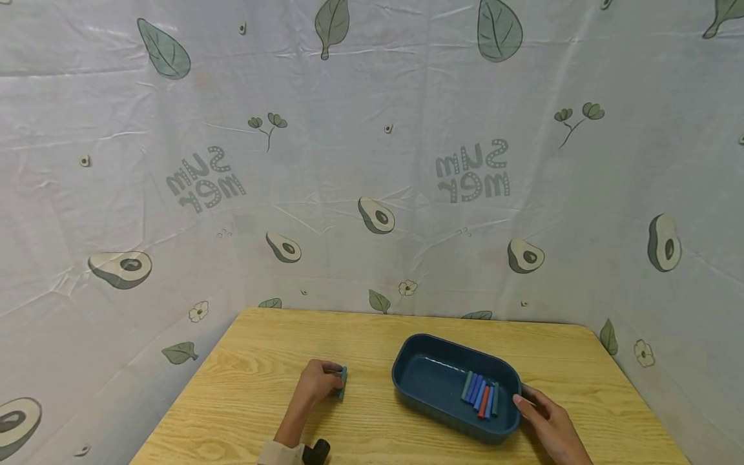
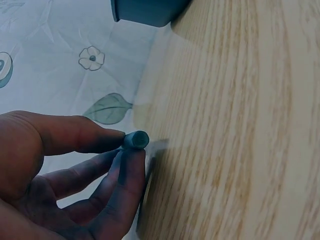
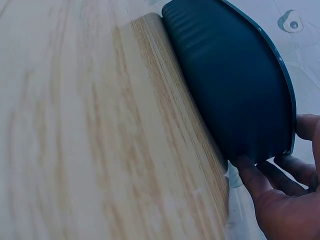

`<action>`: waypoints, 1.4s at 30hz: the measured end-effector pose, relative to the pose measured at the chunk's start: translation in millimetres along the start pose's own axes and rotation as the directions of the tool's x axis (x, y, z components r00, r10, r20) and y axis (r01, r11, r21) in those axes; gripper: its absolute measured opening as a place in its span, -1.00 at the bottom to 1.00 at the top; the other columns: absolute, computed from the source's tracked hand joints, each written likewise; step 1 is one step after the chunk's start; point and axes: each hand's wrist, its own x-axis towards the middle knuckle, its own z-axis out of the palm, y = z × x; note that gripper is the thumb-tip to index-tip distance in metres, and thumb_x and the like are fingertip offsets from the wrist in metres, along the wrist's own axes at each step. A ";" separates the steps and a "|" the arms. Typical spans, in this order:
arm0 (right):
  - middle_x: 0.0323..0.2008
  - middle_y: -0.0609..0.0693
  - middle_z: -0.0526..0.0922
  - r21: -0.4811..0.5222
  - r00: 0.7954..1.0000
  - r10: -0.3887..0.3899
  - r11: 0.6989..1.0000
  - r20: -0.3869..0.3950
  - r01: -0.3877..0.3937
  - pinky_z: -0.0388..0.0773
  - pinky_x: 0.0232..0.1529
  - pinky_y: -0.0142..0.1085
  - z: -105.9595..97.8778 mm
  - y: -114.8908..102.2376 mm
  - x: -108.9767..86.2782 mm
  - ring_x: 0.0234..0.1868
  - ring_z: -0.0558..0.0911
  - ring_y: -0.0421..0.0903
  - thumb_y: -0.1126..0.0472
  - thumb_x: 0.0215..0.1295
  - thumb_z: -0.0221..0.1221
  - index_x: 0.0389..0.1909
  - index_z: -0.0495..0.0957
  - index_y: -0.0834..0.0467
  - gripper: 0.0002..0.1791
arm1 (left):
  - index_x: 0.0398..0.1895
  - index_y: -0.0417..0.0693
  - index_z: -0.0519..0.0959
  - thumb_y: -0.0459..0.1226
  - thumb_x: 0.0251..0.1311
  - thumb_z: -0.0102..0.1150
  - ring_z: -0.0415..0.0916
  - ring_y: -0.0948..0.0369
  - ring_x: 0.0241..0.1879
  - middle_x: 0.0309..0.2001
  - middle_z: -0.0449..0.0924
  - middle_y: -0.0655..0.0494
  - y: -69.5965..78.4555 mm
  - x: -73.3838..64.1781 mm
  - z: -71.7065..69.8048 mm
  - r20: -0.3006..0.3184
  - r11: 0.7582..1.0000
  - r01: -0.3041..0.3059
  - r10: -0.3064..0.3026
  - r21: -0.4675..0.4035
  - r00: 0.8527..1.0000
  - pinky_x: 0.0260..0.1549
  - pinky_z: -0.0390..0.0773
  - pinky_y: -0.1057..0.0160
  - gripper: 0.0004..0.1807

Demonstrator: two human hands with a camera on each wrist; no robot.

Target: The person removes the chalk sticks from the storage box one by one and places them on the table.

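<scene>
My left hand (image 1: 318, 381) is low over the table, left of the dark blue container. It pinches a blue-green chalk stick (image 2: 137, 140) between thumb and fingertips; the stick's round end shows in the left wrist view. Dark smudges mark the fingertips. At the container's right end, my right hand (image 1: 549, 420) grips the wall of the dark blue plastic container (image 1: 418, 374), thumb at the rim and fingers against the outside. Inside, several chalk sticks (image 1: 469, 387) lie side by side near the right end: green, blue and one red.
The wooden table (image 1: 279, 342) bears the container, which sits right of centre. Behind and beside the table hangs a pale sheet (image 1: 349, 148) printed with avocados and leaves. A black band (image 1: 316, 451) is on the left wrist.
</scene>
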 end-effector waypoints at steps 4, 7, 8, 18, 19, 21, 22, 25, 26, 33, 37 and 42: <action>0.53 0.50 0.33 -0.006 1.000 -0.001 1.000 0.002 0.001 0.72 0.20 -0.19 -0.4 0.5 1.7 0.48 0.50 0.34 -0.20 0.67 0.07 0.60 0.22 0.42 -0.13 | 0.10 -0.50 0.67 -0.52 0.12 0.28 0.70 0.18 -0.31 -0.09 0.77 -0.24 -0.4 0.1 1.4 0.002 1.000 0.016 -0.016 -0.009 1.000 -0.31 0.76 0.14 -0.58; 0.54 0.50 0.32 0.001 1.000 -0.003 1.000 0.003 0.003 0.72 0.20 -0.21 -0.7 0.8 2.8 0.48 0.49 0.34 -0.20 0.67 0.07 0.60 0.21 0.43 -0.13 | 0.10 -0.50 0.67 -0.52 0.13 0.29 0.72 0.15 -0.31 -0.10 0.77 -0.25 -0.8 0.0 2.8 -0.008 1.000 0.010 -0.010 0.002 1.000 -0.31 0.77 0.13 -0.59; 0.54 0.50 0.32 0.004 1.000 -0.004 1.000 0.003 0.004 0.72 0.20 -0.22 -0.9 0.9 3.2 0.48 0.50 0.33 -0.19 0.67 0.07 0.60 0.21 0.43 -0.13 | 0.09 -0.50 0.68 -0.52 0.13 0.29 0.73 0.14 -0.31 -0.10 0.77 -0.24 -1.0 0.0 3.3 -0.014 1.000 0.006 -0.006 0.010 1.000 -0.31 0.77 0.13 -0.59; 0.53 0.50 0.33 0.020 1.000 -0.009 1.000 0.008 0.009 0.73 0.15 -0.28 -2.2 2.0 7.0 0.42 0.58 0.25 -0.16 0.67 0.09 0.60 0.22 0.43 -0.16 | 0.04 -0.50 0.69 -0.51 0.05 0.31 0.77 0.12 -0.31 -0.19 0.77 -0.17 -2.5 -0.8 7.6 -0.059 0.998 -0.047 0.050 0.051 0.997 -0.31 0.77 0.15 -0.58; 0.53 0.50 0.33 0.019 1.000 -0.008 1.000 0.008 0.008 0.73 0.16 -0.27 -2.3 1.9 7.3 0.42 0.57 0.26 -0.17 0.66 0.09 0.60 0.22 0.43 -0.15 | 0.04 -0.50 0.69 -0.51 0.06 0.31 0.77 0.12 -0.30 -0.19 0.77 -0.16 -2.5 -1.0 7.8 -0.062 0.997 -0.048 0.052 0.057 0.997 -0.31 0.77 0.15 -0.59; 0.53 0.50 0.33 0.015 1.000 -0.006 1.000 0.007 0.005 0.73 0.17 -0.25 -2.3 1.8 8.0 0.44 0.56 0.28 -0.18 0.66 0.09 0.60 0.23 0.43 -0.15 | 0.03 -0.49 0.70 -0.49 0.08 0.32 0.75 0.13 -0.28 -0.19 0.77 -0.15 -2.4 -1.4 8.0 -0.066 0.997 -0.047 0.051 0.066 0.997 -0.30 0.76 0.14 -0.60; 0.53 0.50 0.33 0.016 1.000 -0.005 1.000 0.009 0.005 0.73 0.17 -0.25 -2.4 1.8 8.4 0.44 0.55 0.28 -0.18 0.66 0.09 0.60 0.23 0.43 -0.15 | 0.04 -0.49 0.70 -0.49 0.09 0.32 0.75 0.13 -0.27 -0.19 0.77 -0.15 -2.4 -1.7 8.0 -0.066 0.997 -0.046 0.050 0.069 0.997 -0.29 0.76 0.14 -0.60; 0.54 0.50 0.32 0.017 1.000 -0.003 1.000 0.011 0.003 0.73 0.18 -0.24 -2.6 1.8 9.0 0.46 0.53 0.30 -0.17 0.67 0.09 0.60 0.22 0.43 -0.15 | 0.05 -0.50 0.69 -0.47 0.13 0.33 0.75 0.11 -0.27 -0.17 0.76 -0.17 -2.2 -2.7 8.2 -0.060 0.997 -0.044 0.048 0.066 0.997 -0.28 0.77 0.12 -0.61; 0.54 0.50 0.32 0.013 1.000 -0.004 1.000 0.010 0.004 0.73 0.18 -0.23 -2.8 1.7 9.2 0.46 0.53 0.30 -0.17 0.67 0.09 0.59 0.22 0.43 -0.15 | 0.05 -0.50 0.69 -0.47 0.13 0.32 0.76 0.11 -0.27 -0.17 0.76 -0.17 -2.0 -2.8 8.3 -0.058 0.997 -0.042 0.046 0.061 0.997 -0.28 0.78 0.11 -0.61; 0.54 0.51 0.31 0.006 1.000 -0.004 1.000 0.013 0.004 0.73 0.18 -0.22 -4.5 1.6 11.5 0.46 0.52 0.32 -0.19 0.66 0.08 0.60 0.22 0.43 -0.14 | 0.07 -0.49 0.69 -0.46 0.15 0.35 0.76 0.12 -0.27 -0.15 0.77 -0.19 1.1 -1.5 8.8 -0.061 0.999 -0.022 0.025 0.044 0.998 -0.27 0.78 0.11 -0.60; 0.54 0.50 0.31 0.015 1.000 -0.008 1.000 0.018 0.008 0.73 0.18 -0.22 -5.5 1.8 13.2 0.45 0.54 0.30 -0.19 0.66 0.08 0.60 0.22 0.43 -0.14 | 0.07 -0.48 0.69 -0.45 0.15 0.36 0.77 0.10 -0.25 -0.13 0.78 -0.20 1.4 -0.5 7.9 -0.056 0.999 -0.020 0.023 0.047 0.998 -0.24 0.78 0.09 -0.60; 0.55 0.50 0.31 0.022 1.000 -0.013 1.000 0.020 0.012 0.73 0.18 -0.24 -6.5 1.7 14.8 0.45 0.54 0.28 -0.17 0.67 0.08 0.60 0.22 0.43 -0.15 | 0.07 -0.47 0.70 -0.43 0.16 0.38 0.78 0.07 -0.21 -0.11 0.80 -0.21 0.2 1.6 7.4 -0.049 0.999 -0.023 0.026 0.049 0.998 -0.20 0.78 0.06 -0.60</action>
